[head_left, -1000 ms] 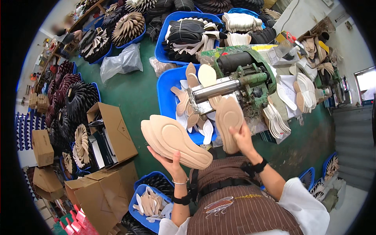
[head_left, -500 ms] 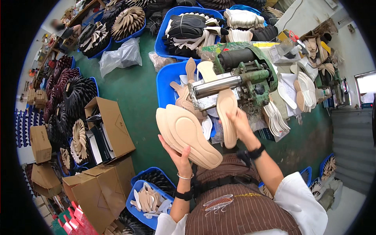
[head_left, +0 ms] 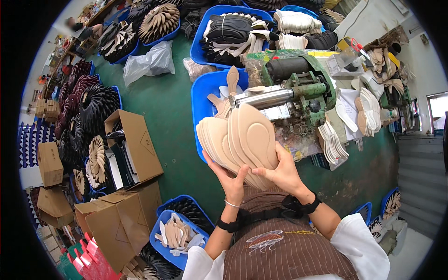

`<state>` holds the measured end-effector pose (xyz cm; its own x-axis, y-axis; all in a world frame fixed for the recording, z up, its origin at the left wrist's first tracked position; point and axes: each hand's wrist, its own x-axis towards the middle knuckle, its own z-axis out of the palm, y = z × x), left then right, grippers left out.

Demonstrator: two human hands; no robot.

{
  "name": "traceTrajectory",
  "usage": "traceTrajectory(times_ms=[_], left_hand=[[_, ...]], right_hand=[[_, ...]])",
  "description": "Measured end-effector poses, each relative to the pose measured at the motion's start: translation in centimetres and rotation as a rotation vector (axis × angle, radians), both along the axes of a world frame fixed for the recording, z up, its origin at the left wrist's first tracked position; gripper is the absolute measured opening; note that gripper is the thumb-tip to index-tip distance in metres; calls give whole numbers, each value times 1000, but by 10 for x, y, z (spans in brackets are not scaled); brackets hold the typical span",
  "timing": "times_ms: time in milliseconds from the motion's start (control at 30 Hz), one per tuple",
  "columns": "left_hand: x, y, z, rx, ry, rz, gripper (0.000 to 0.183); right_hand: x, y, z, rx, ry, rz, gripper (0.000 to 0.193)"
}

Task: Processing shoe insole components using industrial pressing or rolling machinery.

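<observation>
In front of my apron, both hands hold a thick bunch of beige insoles, their heel ends fanned upward. My left hand (head_left: 229, 181) grips the left-hand insoles (head_left: 213, 137), thumb in front and fingers behind. Pressed against the right side, my right hand (head_left: 285, 173) holds the front insoles (head_left: 254, 135), its thumb across their lower part. Just beyond stands a green machine (head_left: 317, 88) with a shiny metal roller (head_left: 263, 96); the insoles cover part of its front. To its left, a blue bin (head_left: 198, 95) contains more beige insoles (head_left: 232, 80).
White insoles (head_left: 331, 144) and a paper sheet (head_left: 346, 105) lie right of the machine. Another blue bin (head_left: 198, 46) with bundled black and white insoles stands behind. Cardboard boxes (head_left: 135, 144) and a small-parts bin (head_left: 161, 252) are at left. A plastic bag (head_left: 149, 63) lies on the green floor.
My right hand has come away from the machine's roller and brought its insole to the bunch in my left hand. More insoles now show in the fan, and both hands are close together.
</observation>
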<state>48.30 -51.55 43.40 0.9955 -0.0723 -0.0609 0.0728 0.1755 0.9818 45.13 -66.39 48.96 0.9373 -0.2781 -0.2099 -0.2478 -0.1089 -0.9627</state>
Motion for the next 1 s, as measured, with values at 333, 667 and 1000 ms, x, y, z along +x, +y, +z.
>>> traceTrajectory(times_ms=[333,667,1000], left_hand=[[1,-13,2,-27,32,100,111],[13,19,-3,30,50,238,83],[8,30,-15,-9,105,230,67]], right_hand=[[-8,6,-16,328,-141,-263,34],[-33,-51,-101,258,81,-433,30],[-32,-38,-100,180,-134,-301,49]])
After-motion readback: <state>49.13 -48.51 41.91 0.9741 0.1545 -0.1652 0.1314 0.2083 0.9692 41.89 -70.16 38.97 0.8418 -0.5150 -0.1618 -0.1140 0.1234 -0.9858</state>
